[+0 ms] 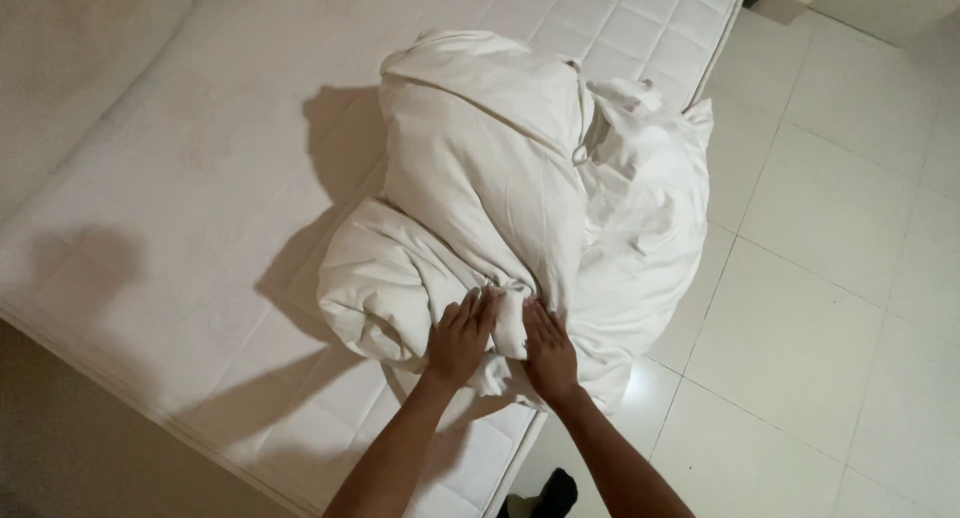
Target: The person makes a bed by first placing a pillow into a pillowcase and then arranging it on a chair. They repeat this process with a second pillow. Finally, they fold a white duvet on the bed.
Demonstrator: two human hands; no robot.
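Observation:
A bulky white duvet lies bunched in a heap on the near right part of a bare white quilted mattress, spilling over its right edge. My left hand and my right hand rest side by side on the near end of the heap. Both hands lie flat with fingers pressed into the cloth, a gathered fold standing up between them. Whether either hand pinches the fabric does not show.
Pale glossy floor tiles fill the right side. The mattress corner sits just under my forearms. A dark foot or shoe shows at the bottom edge. A beige floor strip runs along the lower left.

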